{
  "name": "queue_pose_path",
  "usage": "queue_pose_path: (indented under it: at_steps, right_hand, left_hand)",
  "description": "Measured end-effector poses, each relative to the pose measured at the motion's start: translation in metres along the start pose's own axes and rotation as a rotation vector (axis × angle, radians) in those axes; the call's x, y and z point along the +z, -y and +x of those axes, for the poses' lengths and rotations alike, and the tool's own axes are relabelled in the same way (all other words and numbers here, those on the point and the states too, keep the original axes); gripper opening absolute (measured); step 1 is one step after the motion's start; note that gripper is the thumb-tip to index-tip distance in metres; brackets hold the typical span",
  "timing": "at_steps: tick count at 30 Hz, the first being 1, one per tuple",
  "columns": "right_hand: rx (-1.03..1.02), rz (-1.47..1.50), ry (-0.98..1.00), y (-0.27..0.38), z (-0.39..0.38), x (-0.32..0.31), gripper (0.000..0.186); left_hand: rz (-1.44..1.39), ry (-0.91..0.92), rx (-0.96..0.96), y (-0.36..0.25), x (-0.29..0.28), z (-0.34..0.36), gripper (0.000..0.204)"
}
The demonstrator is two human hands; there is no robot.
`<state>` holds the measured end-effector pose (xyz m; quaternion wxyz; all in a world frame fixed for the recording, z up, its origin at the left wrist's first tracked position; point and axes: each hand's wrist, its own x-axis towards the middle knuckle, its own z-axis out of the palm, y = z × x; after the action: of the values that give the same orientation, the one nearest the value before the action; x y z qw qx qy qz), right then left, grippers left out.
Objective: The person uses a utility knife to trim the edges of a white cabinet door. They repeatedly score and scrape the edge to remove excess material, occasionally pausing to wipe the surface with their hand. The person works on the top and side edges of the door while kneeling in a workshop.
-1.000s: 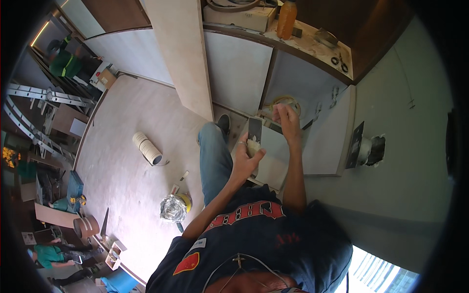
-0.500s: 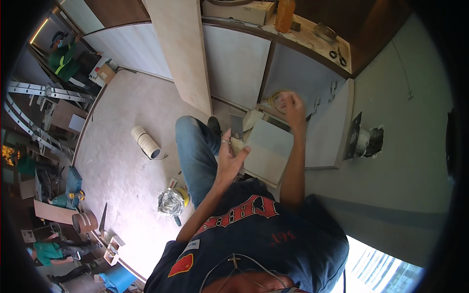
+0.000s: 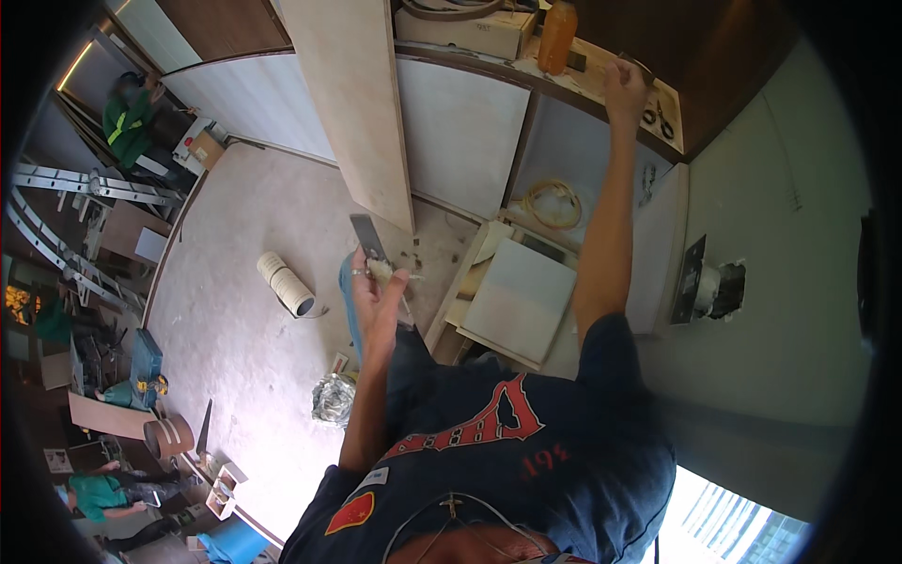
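Observation:
My left hand [image 3: 379,305] is closed round a putty knife [image 3: 366,235], its flat grey blade pointing away from me. Pale, crumbly putty [image 3: 381,270] clings to it by my thumb. With my arm stretched out to the far right, my right hand [image 3: 624,92] is over the wooden ledge [image 3: 592,83]. Its fingers are bent together at a dark, thin, flat piece [image 3: 643,68], mostly hidden by the hand. Black-handled scissors [image 3: 663,120] lie just right of that hand, and a bottle of orange liquid [image 3: 558,38] stands to its left.
Below the ledge sit a white panel [image 3: 519,299] and a coil of yellowish hose [image 3: 552,204]. A tall board [image 3: 352,103] leans ahead. On the floor are a pale roll [image 3: 285,284] and a foil-covered container [image 3: 333,399]. Two people in green work at left near a ladder [image 3: 94,181].
My right hand has gone from above the hose coil up to the ledge, where the dark flat piece lay. My left hand has moved left with the putty knife, and my knee has shifted.

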<state>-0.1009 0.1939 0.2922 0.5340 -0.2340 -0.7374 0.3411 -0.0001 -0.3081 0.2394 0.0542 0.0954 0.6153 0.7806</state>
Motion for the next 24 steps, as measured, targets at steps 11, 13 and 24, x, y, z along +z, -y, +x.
queue_pose_path:
  at_steps: [11,13,24]
  right_hand:
    - [0.004,-0.618,0.238,-0.05,0.045,0.091,0.061]
    - [0.007,-0.721,0.192,-0.067,0.047,0.098,0.063]
    - [-0.038,-0.283,0.172,-0.091,0.055,0.075,0.066]
  left_hand:
    - [0.24,-0.293,-0.135,0.047,-0.126,0.042,0.065]
    - [0.285,-0.313,-0.132,0.059,-0.145,0.055,0.068]
    - [0.513,-0.332,-0.35,0.231,-0.225,0.147,0.071]
